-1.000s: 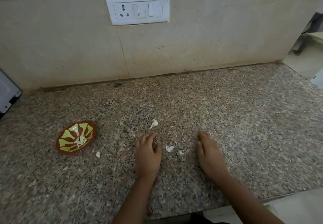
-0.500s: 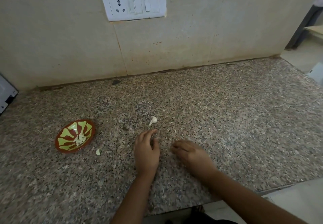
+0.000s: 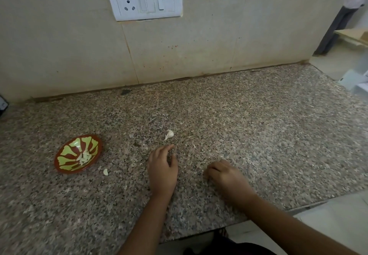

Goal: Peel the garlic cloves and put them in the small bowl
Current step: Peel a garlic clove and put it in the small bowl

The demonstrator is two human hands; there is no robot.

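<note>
The small red bowl with a green pattern sits at the left of the granite counter and holds several peeled garlic cloves. One peeled clove lies on the counter just right of the bowl. An unpeeled clove lies a little beyond my left hand's fingertips. My left hand rests palm down on the counter, fingers loosely apart, holding nothing. My right hand rests to its right with the fingers curled under. What is beneath those fingers is hidden.
The granite counter runs back to a tiled wall with a white switch and socket plate. Its front edge is near my forearms and its right edge drops to the floor. A dark appliance corner shows at far left.
My right hand slid left over the white peel scraps that lay between my hands and curled shut; the scraps are no longer visible. My left hand stayed put.
</note>
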